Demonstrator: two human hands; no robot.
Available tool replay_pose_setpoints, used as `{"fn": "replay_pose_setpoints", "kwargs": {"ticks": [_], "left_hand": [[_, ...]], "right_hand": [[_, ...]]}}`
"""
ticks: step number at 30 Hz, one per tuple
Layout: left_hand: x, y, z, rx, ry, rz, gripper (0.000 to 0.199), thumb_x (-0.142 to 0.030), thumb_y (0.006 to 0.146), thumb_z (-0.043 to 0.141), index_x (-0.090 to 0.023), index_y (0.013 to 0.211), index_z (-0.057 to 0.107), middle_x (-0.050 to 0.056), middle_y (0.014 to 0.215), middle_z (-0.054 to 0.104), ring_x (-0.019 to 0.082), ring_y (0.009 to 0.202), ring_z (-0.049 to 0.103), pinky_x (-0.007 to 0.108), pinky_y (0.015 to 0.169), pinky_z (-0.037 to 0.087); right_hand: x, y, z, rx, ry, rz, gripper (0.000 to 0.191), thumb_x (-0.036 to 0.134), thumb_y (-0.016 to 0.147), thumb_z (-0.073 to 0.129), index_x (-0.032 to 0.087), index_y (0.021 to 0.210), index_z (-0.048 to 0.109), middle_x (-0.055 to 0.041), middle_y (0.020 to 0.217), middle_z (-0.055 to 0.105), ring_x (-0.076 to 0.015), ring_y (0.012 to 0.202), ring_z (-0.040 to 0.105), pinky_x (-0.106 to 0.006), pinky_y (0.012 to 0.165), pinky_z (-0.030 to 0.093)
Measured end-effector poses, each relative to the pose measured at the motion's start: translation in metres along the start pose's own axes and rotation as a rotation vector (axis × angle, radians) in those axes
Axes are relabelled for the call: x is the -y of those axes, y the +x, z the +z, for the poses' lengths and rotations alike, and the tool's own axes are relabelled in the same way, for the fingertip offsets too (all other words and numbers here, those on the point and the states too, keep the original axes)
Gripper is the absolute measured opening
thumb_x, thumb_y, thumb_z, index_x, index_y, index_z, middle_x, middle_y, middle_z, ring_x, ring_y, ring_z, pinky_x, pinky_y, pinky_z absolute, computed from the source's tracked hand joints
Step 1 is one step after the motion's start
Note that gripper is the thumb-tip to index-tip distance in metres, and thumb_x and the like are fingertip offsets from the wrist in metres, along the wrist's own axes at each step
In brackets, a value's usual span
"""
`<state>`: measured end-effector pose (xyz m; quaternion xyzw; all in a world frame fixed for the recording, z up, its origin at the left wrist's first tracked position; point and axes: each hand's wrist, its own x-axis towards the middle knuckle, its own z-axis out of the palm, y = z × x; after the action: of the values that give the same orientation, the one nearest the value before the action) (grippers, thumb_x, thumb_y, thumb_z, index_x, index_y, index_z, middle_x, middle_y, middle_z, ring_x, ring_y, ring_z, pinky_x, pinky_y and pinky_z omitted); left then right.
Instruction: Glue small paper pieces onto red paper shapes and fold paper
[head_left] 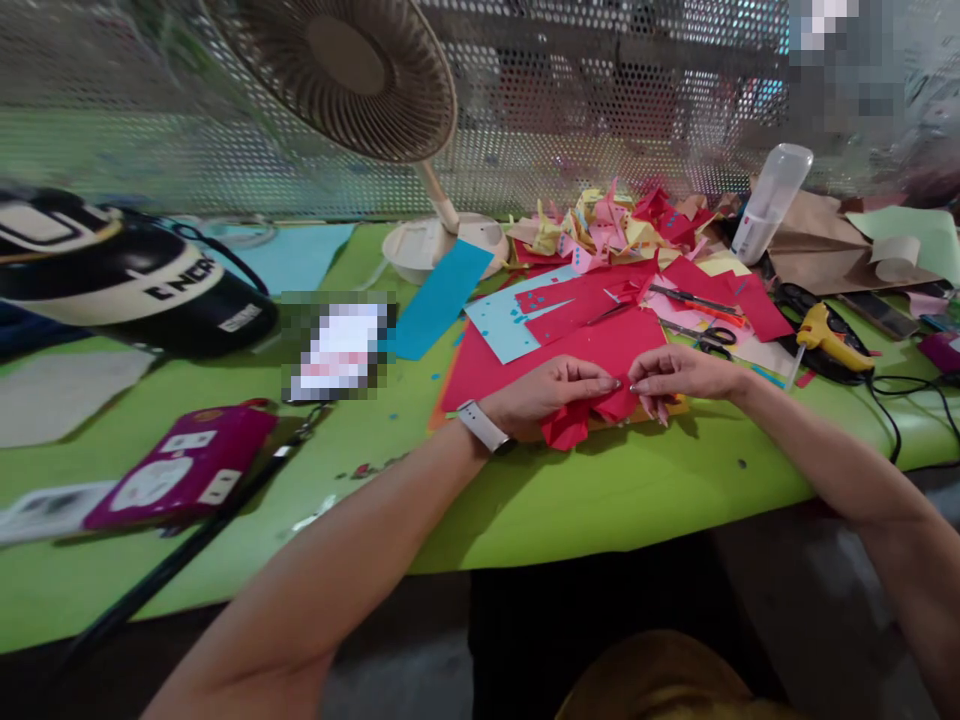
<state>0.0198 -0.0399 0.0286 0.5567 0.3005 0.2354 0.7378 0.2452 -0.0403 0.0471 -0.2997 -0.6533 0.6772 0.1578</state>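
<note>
A folded red paper piece (568, 425) is held low over the near edge of a red sheet (480, 375) on the green worktop (525, 510). Its upper part is pinched between the thumb and fingers of the left hand (562, 390), on whose wrist a white-banded watch (484, 425) is worn. Its right side is gripped by the closed fingertips of the right hand (664, 380), just beside the left fingertips.

Behind the hands, the red sheet is partly covered by a light blue sheet (506, 335), strewn with small blue bits, and by other red cuttings (577, 310). Black-handled scissors (716, 340) are laid near the right hand, and a yellow glue gun (832, 342) is set farther right. Crumpled paper scraps (607, 225) are heaped at the back, between the fan (349, 55) and a white bottle (772, 205). To the left, a blue strip (442, 305), a blurred-out phone (341, 350), a purple pouch (184, 465) and a large black bottle (135, 280) are seen.
</note>
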Motion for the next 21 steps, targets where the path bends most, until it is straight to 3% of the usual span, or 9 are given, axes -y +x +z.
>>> {"fn": "replay_pose_setpoints", "kwargs": {"ticks": [6, 10, 13, 15, 17, 21], "left_hand": [[-0.003, 0.006, -0.005, -0.040, 0.177, 0.119, 0.024, -0.042, 0.070, 0.079, -0.018, 0.072, 0.074, 0.004, 0.069, 0.070, 0.013, 0.059, 0.061, 0.022, 0.055, 0.048], [-0.006, 0.009, -0.011, -0.157, 0.119, 0.200, 0.033, -0.051, 0.069, 0.077, -0.020, 0.079, 0.075, 0.005, 0.074, 0.072, 0.016, 0.065, 0.064, 0.026, 0.061, 0.050], [-0.005, 0.011, -0.022, -0.146, 0.056, 0.170, 0.043, -0.060, 0.075, 0.067, -0.018, 0.079, 0.076, 0.010, 0.072, 0.073, 0.022, 0.069, 0.068, 0.033, 0.069, 0.052], [-0.002, 0.014, -0.032, -0.174, 0.145, 0.184, 0.037, -0.053, 0.073, 0.072, -0.017, 0.079, 0.077, 0.010, 0.075, 0.074, 0.021, 0.072, 0.067, 0.031, 0.072, 0.051], [0.001, 0.017, -0.040, -0.286, 0.233, 0.247, 0.030, -0.045, 0.068, 0.079, -0.018, 0.080, 0.076, 0.007, 0.078, 0.074, 0.017, 0.071, 0.065, 0.026, 0.069, 0.049], [0.004, 0.021, -0.043, -0.378, 0.334, 0.308, 0.031, -0.036, 0.063, 0.081, -0.017, 0.087, 0.076, 0.005, 0.078, 0.073, 0.015, 0.067, 0.062, 0.024, 0.063, 0.045]], "right_hand": [[-0.001, 0.001, -0.005, -0.105, -0.081, -0.052, 0.020, 0.033, 0.081, 0.069, 0.016, 0.087, 0.061, 0.0024, 0.066, 0.070, -0.0066, 0.048, 0.062, -0.017, 0.046, 0.046], [-0.005, 0.003, -0.010, -0.304, -0.128, -0.160, 0.019, 0.032, 0.079, 0.069, 0.017, 0.084, 0.059, 0.0039, 0.059, 0.066, -0.0082, 0.049, 0.062, -0.019, 0.047, 0.048], [-0.011, 0.008, -0.017, -0.476, -0.173, -0.284, 0.020, 0.033, 0.078, 0.067, 0.017, 0.085, 0.059, 0.0041, 0.057, 0.065, -0.0077, 0.048, 0.059, -0.019, 0.047, 0.047], [-0.016, 0.013, -0.022, -0.571, -0.200, -0.337, 0.022, 0.035, 0.078, 0.066, 0.016, 0.088, 0.059, 0.0040, 0.057, 0.064, -0.0080, 0.049, 0.059, -0.020, 0.049, 0.049], [-0.022, 0.017, -0.027, -0.641, -0.238, -0.351, 0.025, 0.037, 0.078, 0.065, 0.016, 0.090, 0.059, 0.0038, 0.057, 0.063, -0.0087, 0.048, 0.059, -0.021, 0.049, 0.049], [-0.028, 0.020, -0.033, -0.700, -0.288, -0.335, 0.029, 0.040, 0.078, 0.065, 0.015, 0.091, 0.060, 0.0021, 0.062, 0.062, -0.0101, 0.050, 0.060, -0.023, 0.050, 0.050]]}}
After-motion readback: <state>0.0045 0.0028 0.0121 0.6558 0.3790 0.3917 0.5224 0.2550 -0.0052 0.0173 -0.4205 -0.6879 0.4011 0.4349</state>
